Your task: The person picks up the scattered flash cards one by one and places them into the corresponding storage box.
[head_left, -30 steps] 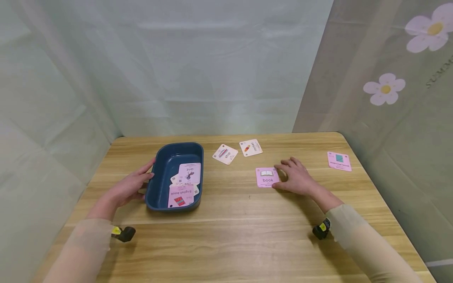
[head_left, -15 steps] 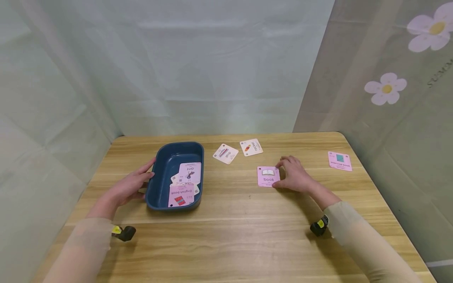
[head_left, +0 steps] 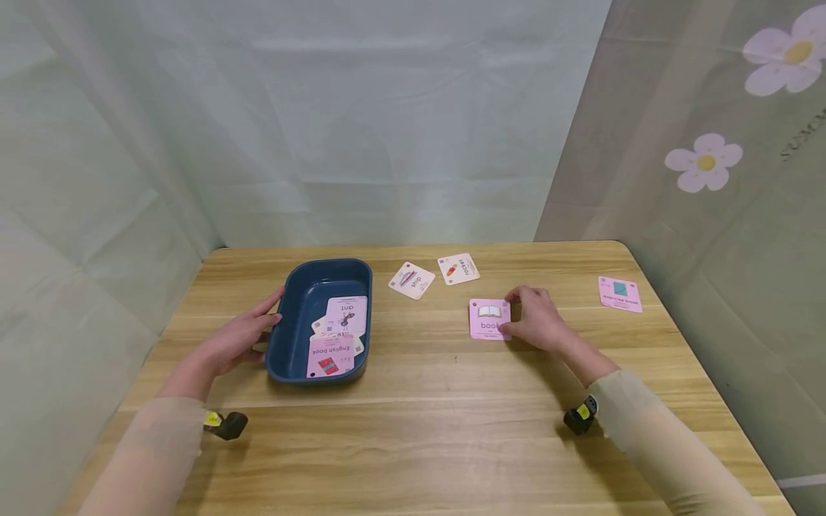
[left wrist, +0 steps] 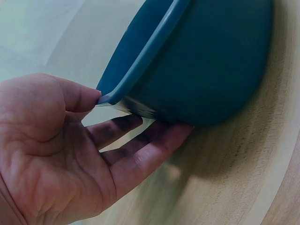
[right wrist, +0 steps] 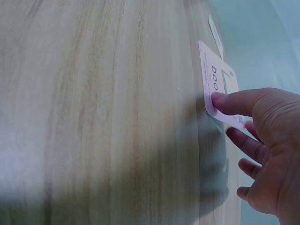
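My left hand (head_left: 234,342) holds the left side of a dark blue plastic tub (head_left: 298,315). In the left wrist view the thumb lies on the rim of the tub (left wrist: 211,61), and the fingertips reach its outer wall below. Right of the table's middle, my right hand (head_left: 540,322) pinches the right edge of a pink picture card (head_left: 484,311) marked "book". The right wrist view has the thumb on the card's printed face, the index finger partly behind it, and the other fingers loosely bent. Inside the tub are a card marked "English book" (head_left: 330,351) and an "ant" card (head_left: 347,315), overlapping others.
A "ship" card (head_left: 411,280) and a "rocket" card (head_left: 458,269) lie near the back of the wooden table (head_left: 413,444). Another pink card (head_left: 620,294) lies near the right edge. Hanging cloth (head_left: 387,122) stands behind and on both sides.
My right thumb has moved from the corner of the "book" card up onto its printed face, and the card has shifted slightly away from me. The left hand and tub stay put.
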